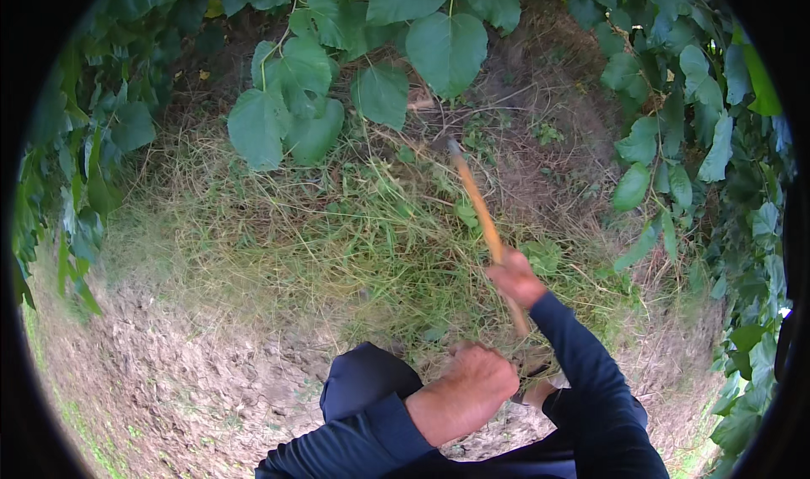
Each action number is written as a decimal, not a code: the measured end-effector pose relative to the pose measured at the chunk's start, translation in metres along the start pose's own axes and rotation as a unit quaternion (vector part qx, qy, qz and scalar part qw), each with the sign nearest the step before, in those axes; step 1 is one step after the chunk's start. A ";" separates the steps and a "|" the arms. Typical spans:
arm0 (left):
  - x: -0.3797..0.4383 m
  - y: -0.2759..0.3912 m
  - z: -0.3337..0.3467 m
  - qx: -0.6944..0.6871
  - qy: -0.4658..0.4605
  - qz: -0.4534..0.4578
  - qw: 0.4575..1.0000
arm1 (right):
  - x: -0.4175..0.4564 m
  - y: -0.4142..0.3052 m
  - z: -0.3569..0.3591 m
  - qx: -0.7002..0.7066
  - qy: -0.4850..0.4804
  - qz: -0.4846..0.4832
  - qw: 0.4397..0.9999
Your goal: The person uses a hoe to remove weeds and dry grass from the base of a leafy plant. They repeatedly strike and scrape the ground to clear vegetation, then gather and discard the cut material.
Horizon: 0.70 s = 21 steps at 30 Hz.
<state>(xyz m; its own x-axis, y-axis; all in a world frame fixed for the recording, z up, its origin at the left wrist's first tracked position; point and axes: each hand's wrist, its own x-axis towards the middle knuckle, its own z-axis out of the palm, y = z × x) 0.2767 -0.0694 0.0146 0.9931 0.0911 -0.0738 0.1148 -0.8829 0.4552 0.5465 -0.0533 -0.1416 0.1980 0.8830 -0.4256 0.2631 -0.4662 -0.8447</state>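
Observation:
My right hand [517, 278] is closed around the wooden handle [479, 210] of a long-handled tool, which slants up and left over the grass. A grey metal part [453, 146] shows at its far end; the rest of the head is blurred or hidden in the dry stems. My left hand [479, 374] is a curled fist below the handle's near end, close to my knee, and its fingers are mostly turned out of sight, so I cannot tell if it holds anything. Green and dry grass [354, 251] lies before me.
Broad-leaved branches hang down at the top [446, 52], the left [95, 181] and the right [639, 143]. Thin dry twigs [481, 108] lie beyond the tool. Cracked bare soil [190, 378] spreads at the lower left, beside my bent knee [367, 378].

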 end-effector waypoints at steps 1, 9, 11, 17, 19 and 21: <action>-0.002 0.002 0.001 0.004 0.005 -0.009 1.000 | -0.027 0.003 -0.019 -0.057 0.000 0.029 0.998; -0.002 0.007 0.010 -0.018 0.023 0.020 0.999 | -0.258 0.067 -0.194 -0.575 0.098 -0.053 0.811; -0.004 0.008 0.007 -0.021 0.011 0.016 1.000 | -0.312 0.086 -0.234 -0.634 0.109 -0.030 0.765; -0.004 0.011 0.011 0.022 0.046 0.029 0.998 | -0.353 0.125 -0.231 -0.606 0.177 0.033 0.774; -0.003 0.012 0.011 0.015 0.027 0.038 0.999 | -0.314 0.113 -0.201 -0.552 0.199 0.020 0.809; -0.003 0.009 0.011 0.012 0.016 0.044 0.999 | -0.262 0.085 -0.169 -0.546 0.206 -0.065 0.810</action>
<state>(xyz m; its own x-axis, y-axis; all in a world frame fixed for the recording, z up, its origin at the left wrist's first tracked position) 0.2749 -0.0827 0.0094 0.9996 0.0269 -0.0057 0.0267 -0.8991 0.4370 0.6761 -0.3339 -0.0472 0.3410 0.9398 -0.0228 0.9400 -0.3408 0.0115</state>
